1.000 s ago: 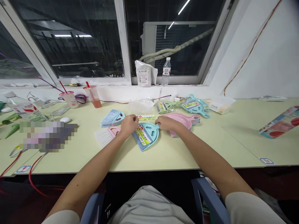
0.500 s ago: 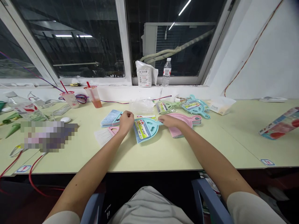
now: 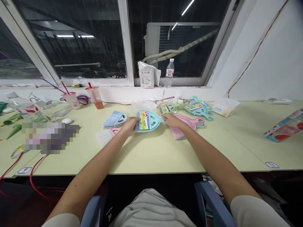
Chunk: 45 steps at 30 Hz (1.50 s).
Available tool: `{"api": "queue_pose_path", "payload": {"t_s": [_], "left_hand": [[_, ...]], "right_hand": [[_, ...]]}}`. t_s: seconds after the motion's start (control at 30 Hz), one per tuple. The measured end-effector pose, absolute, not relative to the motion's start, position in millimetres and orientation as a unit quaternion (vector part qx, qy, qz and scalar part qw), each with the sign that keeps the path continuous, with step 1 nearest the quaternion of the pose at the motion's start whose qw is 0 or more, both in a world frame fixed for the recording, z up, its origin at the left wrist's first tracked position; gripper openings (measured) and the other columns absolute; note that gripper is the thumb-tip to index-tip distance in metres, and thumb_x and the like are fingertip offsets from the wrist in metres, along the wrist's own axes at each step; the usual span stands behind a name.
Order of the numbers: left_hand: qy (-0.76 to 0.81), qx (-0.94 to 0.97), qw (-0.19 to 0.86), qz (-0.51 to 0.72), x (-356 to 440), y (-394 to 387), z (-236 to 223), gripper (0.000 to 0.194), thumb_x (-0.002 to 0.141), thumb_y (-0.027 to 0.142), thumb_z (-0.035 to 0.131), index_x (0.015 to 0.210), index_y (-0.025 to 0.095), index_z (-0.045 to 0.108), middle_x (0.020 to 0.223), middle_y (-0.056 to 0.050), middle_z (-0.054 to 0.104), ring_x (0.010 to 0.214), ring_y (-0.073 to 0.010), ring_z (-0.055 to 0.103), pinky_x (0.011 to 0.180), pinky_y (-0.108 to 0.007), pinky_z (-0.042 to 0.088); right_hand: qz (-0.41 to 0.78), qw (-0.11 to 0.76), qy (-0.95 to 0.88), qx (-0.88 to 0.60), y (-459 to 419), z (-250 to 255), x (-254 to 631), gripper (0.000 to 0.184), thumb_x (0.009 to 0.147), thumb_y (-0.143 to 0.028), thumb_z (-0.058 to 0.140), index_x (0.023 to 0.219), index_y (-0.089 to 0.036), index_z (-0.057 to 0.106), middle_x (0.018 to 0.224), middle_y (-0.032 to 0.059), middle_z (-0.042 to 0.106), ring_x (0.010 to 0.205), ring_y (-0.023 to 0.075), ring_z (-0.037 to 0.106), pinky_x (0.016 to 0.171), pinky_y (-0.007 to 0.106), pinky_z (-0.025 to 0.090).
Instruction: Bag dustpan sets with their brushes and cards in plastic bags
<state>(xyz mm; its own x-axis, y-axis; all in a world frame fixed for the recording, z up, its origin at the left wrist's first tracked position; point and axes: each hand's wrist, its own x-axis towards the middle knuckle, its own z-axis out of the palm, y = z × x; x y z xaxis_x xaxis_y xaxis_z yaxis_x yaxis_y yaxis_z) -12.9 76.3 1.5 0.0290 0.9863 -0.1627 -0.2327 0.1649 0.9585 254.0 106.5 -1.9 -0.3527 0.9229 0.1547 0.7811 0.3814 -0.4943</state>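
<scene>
- Over the smooth, pale-yellow tabletop (image 3: 175,160), a turquoise dustpan set (image 3: 153,121) is held between the two hands, rounded hard plastic with cut-out openings towards its handle and fine blue-grey bristles along the straight left edge.
- The left hand (image 3: 130,125) pinches that bristled edge between thumb and fingers.
- The right hand (image 3: 172,120) is closed around the end of the narrow handle.
- A glossy yellow-green label (image 3: 143,120) lies flat across the bristles.
- Just beside the left hand, blue brushes (image 3: 115,119) spread in a fan shape; nearer the person, a pink brush (image 3: 105,136) shows pale, straight bristles.
- Near the right hand, smooth pink dustpans (image 3: 183,126) nest in a stack.
- Behind, shiny clear wrapping encloses a green set (image 3: 167,108) and a blue set (image 3: 198,107), near crinkled transparent film (image 3: 146,106).
</scene>
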Motion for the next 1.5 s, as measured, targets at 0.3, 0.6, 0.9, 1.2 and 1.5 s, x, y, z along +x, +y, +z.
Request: {"api": "queue_pose_path", "payload": {"t_s": [0.3, 0.6, 0.9, 1.2, 1.5], "left_hand": [[0.499, 0.343, 0.591, 0.532, -19, 89, -5, 0.008, 0.076, 0.016, 0.064, 0.084, 0.015, 0.061, 0.067, -0.005, 0.065, 0.067, -0.0204, 0.070, 0.059, -0.029, 0.056], [0.492, 0.393, 0.586, 0.510, -24, 85, -2, 0.019, 0.077, 0.027, 0.075, 0.085, 0.013, 0.066, 0.075, -0.010, 0.071, 0.066, -0.0210, 0.070, 0.057, -0.030, 0.056], [0.511, 0.424, 0.555, 0.501, -18, 78, -7, 0.037, 0.064, 0.028, 0.089, 0.091, 0.012, 0.069, 0.087, -0.012, 0.077, 0.073, -0.0240, 0.074, 0.060, -0.032, 0.057], [0.541, 0.423, 0.527, 0.500, -15, 79, -9, 0.035, 0.064, 0.020, 0.086, 0.093, 0.012, 0.068, 0.079, -0.011, 0.075, 0.070, -0.0245, 0.074, 0.060, -0.032, 0.056], [0.531, 0.425, 0.539, 0.497, -17, 77, -5, 0.032, 0.064, 0.019, 0.084, 0.091, 0.012, 0.069, 0.081, -0.011, 0.075, 0.073, -0.0248, 0.073, 0.062, -0.033, 0.056]], "right_hand": [[0.188, 0.215, -0.805, -0.520, 112, -9, 254, 0.018, 0.086, -0.014, 0.047, 0.072, -0.021, 0.038, 0.075, -0.0001, 0.047, 0.070, 0.0157, 0.040, 0.062, 0.026, 0.029], [0.204, 0.223, -0.802, -0.515, 107, 5, 254, 0.019, 0.086, -0.014, 0.043, 0.070, -0.021, 0.037, 0.071, -0.0014, 0.041, 0.068, 0.0157, 0.038, 0.061, 0.027, 0.027], [0.193, 0.217, -0.810, -0.510, 95, 13, 251, 0.020, 0.086, -0.014, 0.043, 0.070, -0.021, 0.034, 0.072, -0.0005, 0.041, 0.069, 0.0157, 0.037, 0.063, 0.028, 0.026], [0.188, 0.217, -0.810, -0.511, 100, 8, 254, 0.015, 0.085, -0.018, 0.044, 0.071, -0.021, 0.040, 0.073, 0.0009, 0.046, 0.071, 0.0169, 0.041, 0.063, 0.028, 0.029], [0.206, 0.231, -0.799, -0.516, 96, 12, 254, 0.015, 0.083, -0.019, 0.046, 0.069, -0.021, 0.039, 0.070, 0.0004, 0.044, 0.068, 0.0169, 0.038, 0.063, 0.029, 0.027]]}}
